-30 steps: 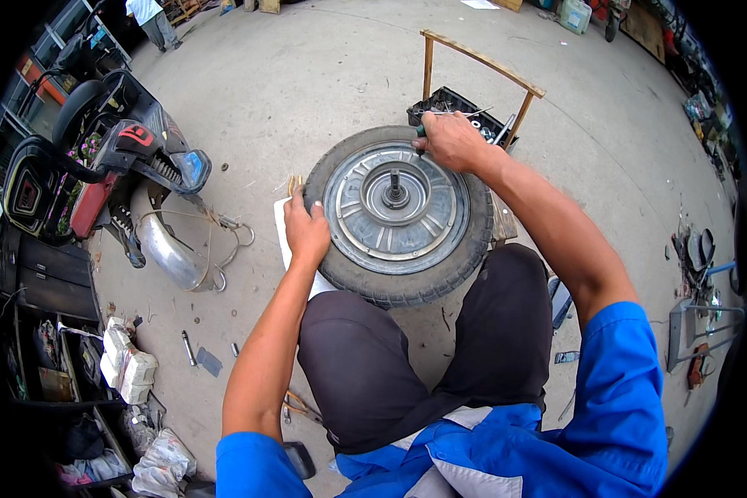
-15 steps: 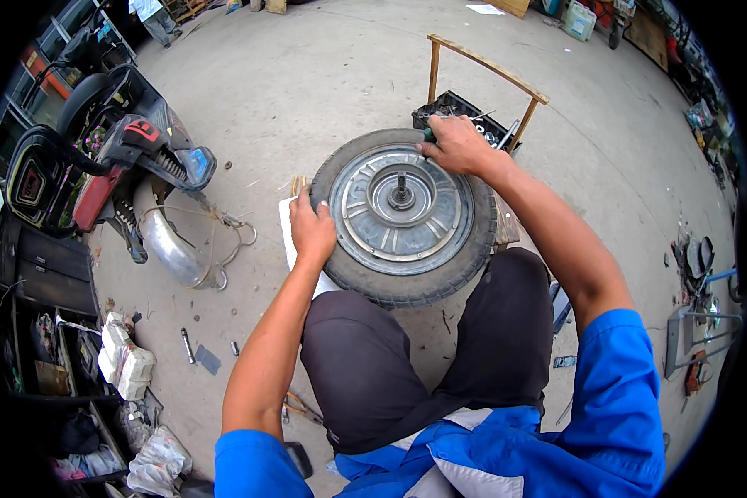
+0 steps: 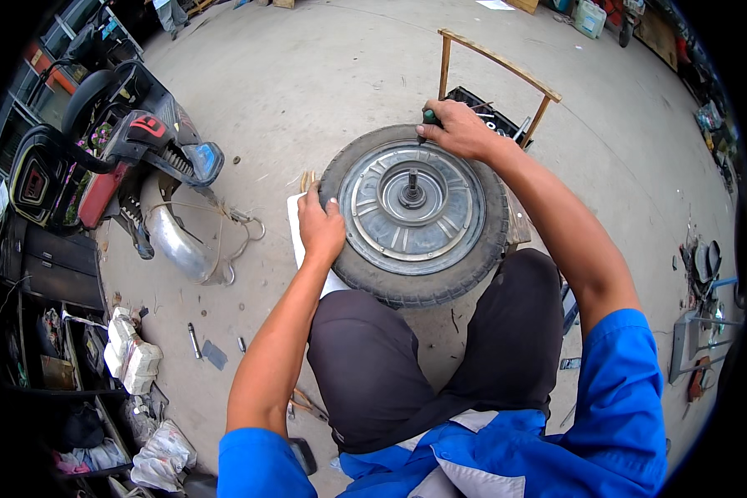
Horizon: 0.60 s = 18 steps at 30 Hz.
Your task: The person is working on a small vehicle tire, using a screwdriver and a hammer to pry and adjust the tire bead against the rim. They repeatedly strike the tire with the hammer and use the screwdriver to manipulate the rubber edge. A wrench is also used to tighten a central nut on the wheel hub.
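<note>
"Where is the wheel (image 3: 390, 220)?"

"Just beyond the person's bent knees (image 3: 365, 332), lying on its side, its axle (image 3: 412, 183) pointing up."

"And the hands?"

"The left hand (image 3: 320, 226) rests loosely spread on the left edge of the tyre (image 3: 423, 290). The right hand (image 3: 461, 129) is closed around a green-handled tool (image 3: 429, 117) at the wheel's far side; from here I cannot tell if it touches metal."

"What's past it?"

"A black bin (image 3: 458, 93), a wooden frame (image 3: 502, 61) rising above it."
</note>
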### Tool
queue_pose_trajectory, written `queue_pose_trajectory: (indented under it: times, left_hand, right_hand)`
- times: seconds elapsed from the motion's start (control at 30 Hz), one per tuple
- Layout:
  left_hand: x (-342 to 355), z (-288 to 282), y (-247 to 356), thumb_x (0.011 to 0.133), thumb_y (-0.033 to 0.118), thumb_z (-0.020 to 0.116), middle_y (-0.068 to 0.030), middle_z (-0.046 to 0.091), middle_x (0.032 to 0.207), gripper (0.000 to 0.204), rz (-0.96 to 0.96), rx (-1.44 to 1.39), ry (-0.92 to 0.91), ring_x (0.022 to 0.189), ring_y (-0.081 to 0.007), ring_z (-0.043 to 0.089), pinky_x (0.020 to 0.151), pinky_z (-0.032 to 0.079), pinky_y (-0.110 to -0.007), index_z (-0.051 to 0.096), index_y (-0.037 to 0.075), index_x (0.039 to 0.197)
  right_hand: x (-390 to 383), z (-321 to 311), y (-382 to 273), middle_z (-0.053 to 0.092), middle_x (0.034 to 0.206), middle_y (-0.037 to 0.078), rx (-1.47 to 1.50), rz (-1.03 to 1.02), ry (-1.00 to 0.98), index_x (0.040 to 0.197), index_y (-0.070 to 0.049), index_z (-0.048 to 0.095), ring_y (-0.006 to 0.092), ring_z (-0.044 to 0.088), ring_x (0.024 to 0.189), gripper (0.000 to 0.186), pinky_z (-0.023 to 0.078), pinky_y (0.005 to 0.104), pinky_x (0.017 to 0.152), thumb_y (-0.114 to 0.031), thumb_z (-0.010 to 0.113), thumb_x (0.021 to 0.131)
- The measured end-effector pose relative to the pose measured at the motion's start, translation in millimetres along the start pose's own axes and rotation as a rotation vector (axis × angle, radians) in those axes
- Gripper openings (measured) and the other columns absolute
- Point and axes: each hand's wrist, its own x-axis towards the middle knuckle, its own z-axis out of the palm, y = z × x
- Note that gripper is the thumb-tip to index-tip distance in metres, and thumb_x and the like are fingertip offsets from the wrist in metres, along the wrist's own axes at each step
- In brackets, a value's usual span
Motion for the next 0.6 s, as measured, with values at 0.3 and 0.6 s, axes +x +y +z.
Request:
queue_pose_trajectory:
  times: [0.3,0.6]
  left_hand:
    - [1.7,0.9,-1.3,0.095,0.014,0.054,-0.0246,0.049,0.136,0.051,-0.001,-0.029,-0.001,0.126,-0.0412,0.050,0.108,0.039,-0.044,0.046,0.000,0.143]
    - [1.9,1.5,-2.3,0.094,0.014,0.055,-0.0251,0.050,0.133,0.050,0.005,-0.020,0.012,0.124,-0.0421,0.051,0.107,0.040,-0.045,0.047,-0.001,0.142]
  right_hand:
    - [32.2,28.0,-7.0,0.068,0.094,0.026,-0.100,-0.079,-0.058,0.100,0.001,0.061,0.0456,0.064,0.094,0.042,0.048,0.0548,0.084,-0.040,0.062,0.094]
    - [37.3,36.1,-10.6,0.069,0.093,0.026,-0.083,-0.066,-0.093,0.101,0.001,0.061,0.0452,0.065,0.094,0.042,0.049,0.0547,0.084,-0.041,0.061,0.094]
